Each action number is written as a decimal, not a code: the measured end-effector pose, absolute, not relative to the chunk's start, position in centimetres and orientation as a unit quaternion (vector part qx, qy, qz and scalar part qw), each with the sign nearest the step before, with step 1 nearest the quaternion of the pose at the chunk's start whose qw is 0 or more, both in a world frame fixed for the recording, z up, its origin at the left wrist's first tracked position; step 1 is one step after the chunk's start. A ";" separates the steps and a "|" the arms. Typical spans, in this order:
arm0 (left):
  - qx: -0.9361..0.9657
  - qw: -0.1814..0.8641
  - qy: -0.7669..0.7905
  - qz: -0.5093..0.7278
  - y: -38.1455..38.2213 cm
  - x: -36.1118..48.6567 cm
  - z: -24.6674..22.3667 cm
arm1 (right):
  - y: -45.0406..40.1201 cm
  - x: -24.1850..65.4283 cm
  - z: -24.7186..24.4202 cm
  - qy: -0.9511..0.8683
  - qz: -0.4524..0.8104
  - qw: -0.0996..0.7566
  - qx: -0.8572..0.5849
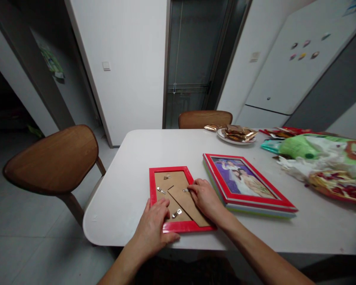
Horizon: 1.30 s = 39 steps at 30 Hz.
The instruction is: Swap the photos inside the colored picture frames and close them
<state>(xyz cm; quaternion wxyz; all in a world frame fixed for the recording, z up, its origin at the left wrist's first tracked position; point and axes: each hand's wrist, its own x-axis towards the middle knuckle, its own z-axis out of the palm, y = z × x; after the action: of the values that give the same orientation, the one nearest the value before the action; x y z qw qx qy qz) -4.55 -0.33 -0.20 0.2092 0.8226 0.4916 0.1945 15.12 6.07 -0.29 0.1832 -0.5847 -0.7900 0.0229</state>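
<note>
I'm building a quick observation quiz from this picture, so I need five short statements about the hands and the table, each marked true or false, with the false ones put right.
1. The red frame under the hands lies with its back facing up. True.
2. The fingers of the right hand are at a metal clip on the back of that frame. True.
3. A photo in a red border faces up, to the right of the hands. True.
4. The left hand rests on that photo. False: it rests at the near left corner of the red frame.
5. The plate of wrapped packets stands on a chair. False: it stands on the white table.
</note>
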 end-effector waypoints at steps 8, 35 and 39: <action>0.818 0.212 0.495 0.201 -0.6 -4.7 -0.2 | 7.2 15.0 -0.4 -0.789 0.038 0.186 -0.584; 0.811 0.191 0.481 0.272 -1.0 -4.6 -0.9 | -0.3 13.2 1.0 -0.900 0.101 0.198 -0.376; 0.808 0.188 0.477 0.289 -1.1 -4.6 -0.9 | -0.6 13.3 1.4 -0.901 0.112 0.194 -0.371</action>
<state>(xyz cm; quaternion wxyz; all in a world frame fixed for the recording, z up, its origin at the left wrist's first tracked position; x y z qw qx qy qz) -4.58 -1.12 -0.90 0.1882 0.8081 0.4774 0.2894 13.29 -0.63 1.44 0.1942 -0.3714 -0.9010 0.1123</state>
